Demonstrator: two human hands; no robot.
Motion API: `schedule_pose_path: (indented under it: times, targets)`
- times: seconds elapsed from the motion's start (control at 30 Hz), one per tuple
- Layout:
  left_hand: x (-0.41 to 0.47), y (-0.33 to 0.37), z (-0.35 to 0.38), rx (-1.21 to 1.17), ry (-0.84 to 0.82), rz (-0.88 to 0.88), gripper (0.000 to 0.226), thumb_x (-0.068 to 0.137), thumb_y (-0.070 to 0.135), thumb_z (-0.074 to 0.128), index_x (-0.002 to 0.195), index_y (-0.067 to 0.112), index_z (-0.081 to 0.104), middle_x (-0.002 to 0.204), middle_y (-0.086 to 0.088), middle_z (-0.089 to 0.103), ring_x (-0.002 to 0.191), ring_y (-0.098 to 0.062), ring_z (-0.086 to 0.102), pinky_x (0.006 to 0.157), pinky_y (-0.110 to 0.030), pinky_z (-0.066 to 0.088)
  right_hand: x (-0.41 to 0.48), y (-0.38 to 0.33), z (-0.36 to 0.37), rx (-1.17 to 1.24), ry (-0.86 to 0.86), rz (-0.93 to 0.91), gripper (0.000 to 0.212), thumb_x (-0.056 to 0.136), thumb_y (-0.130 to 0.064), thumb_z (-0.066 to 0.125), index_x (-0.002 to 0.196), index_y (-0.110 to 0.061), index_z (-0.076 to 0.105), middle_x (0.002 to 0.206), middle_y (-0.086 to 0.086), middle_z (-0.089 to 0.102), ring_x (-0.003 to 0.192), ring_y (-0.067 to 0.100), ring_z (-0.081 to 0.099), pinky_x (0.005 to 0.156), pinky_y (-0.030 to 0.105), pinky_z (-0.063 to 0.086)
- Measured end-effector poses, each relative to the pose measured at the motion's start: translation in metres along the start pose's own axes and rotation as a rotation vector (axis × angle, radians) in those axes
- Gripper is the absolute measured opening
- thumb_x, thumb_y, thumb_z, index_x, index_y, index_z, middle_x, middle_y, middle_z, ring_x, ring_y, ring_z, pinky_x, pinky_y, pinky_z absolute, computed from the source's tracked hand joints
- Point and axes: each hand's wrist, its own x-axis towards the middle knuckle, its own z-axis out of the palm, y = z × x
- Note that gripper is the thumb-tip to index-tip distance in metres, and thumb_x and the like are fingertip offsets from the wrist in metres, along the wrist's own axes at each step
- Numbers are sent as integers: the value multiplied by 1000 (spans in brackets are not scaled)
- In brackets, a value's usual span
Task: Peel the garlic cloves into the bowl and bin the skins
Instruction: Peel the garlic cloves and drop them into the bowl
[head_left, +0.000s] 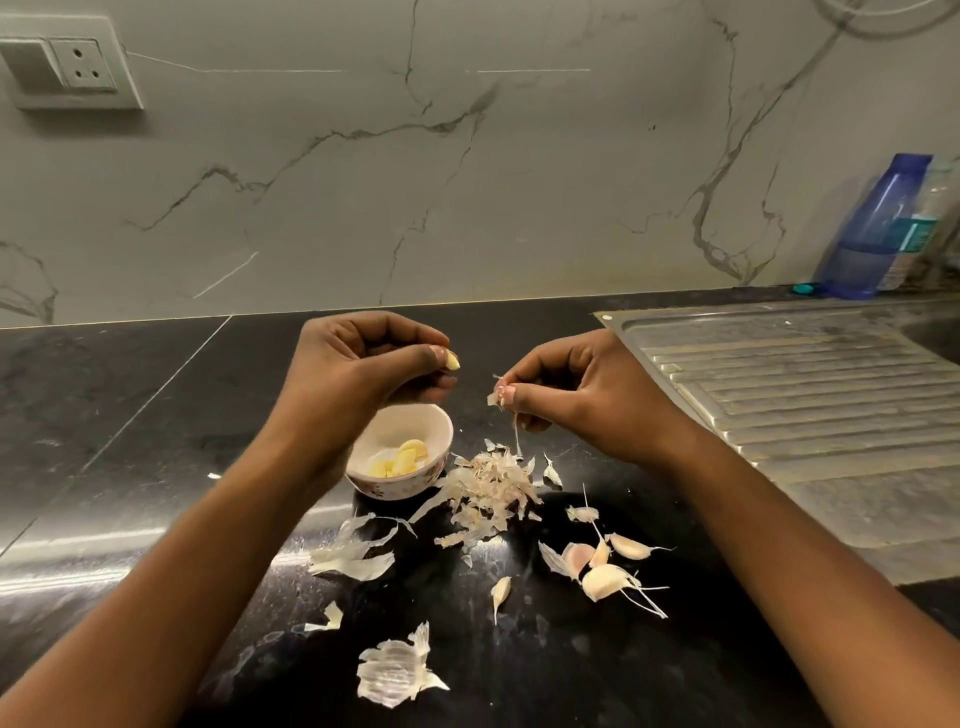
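Garlic — a pale yellow peeled clove (453, 360) — is pinched at the left hand's (358, 364) fingertips above the small white ceramic bowl (434, 470) of peeled cloves. Right hand (571, 389) pinches a papery skin strip (494, 398) — over the skin pile (488, 493) on the black countertop (130, 441).

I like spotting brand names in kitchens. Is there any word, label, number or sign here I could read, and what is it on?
No text is legible in this view.
Teal label on the clear plastic bottle behind the blue plastic bottle: too blurred to read.
White wall socket plate: no markings visible.
Small white patterned bowl: a pattern only, no words.
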Motion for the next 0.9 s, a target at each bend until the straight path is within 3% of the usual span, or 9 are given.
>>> schedule_pose_path:
  times: [0.2, 0.3, 0.37, 0.43, 0.53, 0.7, 0.9]
  targets:
    - [9, 12, -28, 310, -193, -204, 12, 88, 4, 76, 99, 1, 79, 94, -15, 80, 77, -25, 74, 64, -24, 62, -1, 2, 3, -89, -115, 67, 12, 96, -19, 78, 107, -16, 84, 95, -3, 82, 88, 17, 78, 77, 32, 66]
    - [10, 12, -36, 431, -191, -239, 6, 88, 6, 78, 92, 4, 82, 82, -11, 78, 64, -17, 64, 55, -23, 54, -1, 2, 0, -110, -131, 62, 9, 92, -16, 83, 101, -16, 85, 92, -5, 82, 85, 14, 78, 79, 28, 64]
    - [11, 9, -39, 558, -170, -231, 4, 88, 9, 80, 87, 10, 84, 81, -7, 79, 69, -15, 64, 60, -27, 52, -2, 3, -2, -105, -141, 67, 11, 89, -8, 84, 97, -14, 85, 94, -5, 82, 87, 11, 78, 81, 25, 62]
    - [12, 6, -39, 655, -161, -239, 4, 86, 11, 82, 84, 13, 85, 85, 0, 80, 86, -15, 70, 76, -31, 53, -2, 4, -2, -124, -151, 75, 14, 87, -2, 83, 96, -14, 84, 96, -5, 82, 87, 11, 79, 82, 25, 62]
    - [13, 3, -38, 732, -159, -267, 4, 86, 12, 83, 83, 15, 85, 92, 1, 80, 99, -17, 70, 87, -35, 52, -1, 4, -1, -181, -179, 78, 21, 92, 2, 73, 97, -16, 84, 94, -4, 82, 84, 13, 78, 74, 28, 64]
    - [14, 1, -40, 767, -135, -236, 5, 89, 16, 81, 85, 16, 84, 95, -1, 79, 99, -19, 70, 87, -37, 53, -1, 4, -2, -205, -188, 90, 33, 98, 6, 57, 95, -15, 83, 89, 1, 80, 81, 17, 80, 62, 29, 63]
    - [12, 2, -35, 787, -107, -97, 9, 93, 26, 77, 89, 19, 81, 93, 3, 76, 88, -10, 67, 71, -26, 49, -2, 3, -2, -159, -233, 115, 25, 102, -5, 60, 98, -16, 82, 93, 4, 80, 79, 21, 80, 57, 32, 56]
